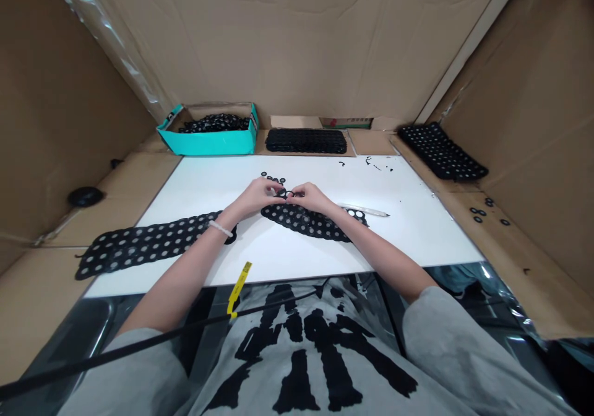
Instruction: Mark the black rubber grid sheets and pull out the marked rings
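Observation:
Near the middle of the white board [278,261], my left hand [260,197] pinches a small black ring piece between its fingertips. Just beside it, my right hand [307,197] has its fingers closed on the upper edge of a black perforated strip [315,223]. The fingertips of both hands nearly meet. Several small black rings [273,179] lie just beyond my left hand. A second black perforated strip [148,246] runs under my left forearm and over the board's left edge. A white pen [364,210] rests to the right of my right hand.
A teal box [208,143] of black pieces stands at the back left. Behind the board lies a black stack [306,141]. Black perforated sheets [440,151] and loose rings [477,212] are on the right cardboard. A round black object [85,197] sits left.

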### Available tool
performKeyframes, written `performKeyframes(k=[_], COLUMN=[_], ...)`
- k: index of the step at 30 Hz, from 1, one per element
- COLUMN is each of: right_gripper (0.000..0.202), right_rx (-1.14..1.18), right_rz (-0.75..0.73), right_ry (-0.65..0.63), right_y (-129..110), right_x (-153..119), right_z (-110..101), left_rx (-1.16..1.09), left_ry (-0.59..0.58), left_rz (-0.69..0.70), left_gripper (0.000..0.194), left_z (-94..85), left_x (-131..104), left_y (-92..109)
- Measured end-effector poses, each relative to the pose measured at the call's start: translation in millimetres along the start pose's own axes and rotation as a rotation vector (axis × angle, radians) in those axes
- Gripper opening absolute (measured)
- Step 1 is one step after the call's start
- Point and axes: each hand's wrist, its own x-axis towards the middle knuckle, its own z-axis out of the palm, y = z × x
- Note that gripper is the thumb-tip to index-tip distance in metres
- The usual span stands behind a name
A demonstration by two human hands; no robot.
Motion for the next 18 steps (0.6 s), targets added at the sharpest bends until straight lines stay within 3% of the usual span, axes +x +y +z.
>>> performKeyframes(k=[4, 7, 11, 14, 16, 18], right_gripper=[0.034, 0.035, 0.031, 0.031, 0.030, 0.025], right_rx=[-0.056, -0.038, -0.044, -0.068, -0.040, 0.012], right_rz=[-0.027, -0.030, 0.017, 0.030, 0.018, 0.017], right_ry=[0.061, 0.075, 0.019, -0.013, -0.018, -0.005], right_y=[-1, -1, -1, -3, -3, -2], right_x=[1, 2, 2, -1, -1, 0], right_z=[2, 3, 2, -1, -1, -1], left_rx=[-0.005, -0.068, -0.084, 0.126, 0.278, 0.306], left_ry=[-0.032, -0.040, 0.194, 0.378, 0.400, 0.326], left_rz=[0.036, -0.034, -0.246, -0.332, -0.323, -0.247], left_gripper=[0.036, 0.039, 0.039, 0.043, 0.051, 0.048], left_z=[3.5, 2.4, -2.7, -7.6, -8.4, -7.1], left_x=[-2, -3, 0, 1, 0, -1], left_y=[6, 4, -9, -18, -18, -14])
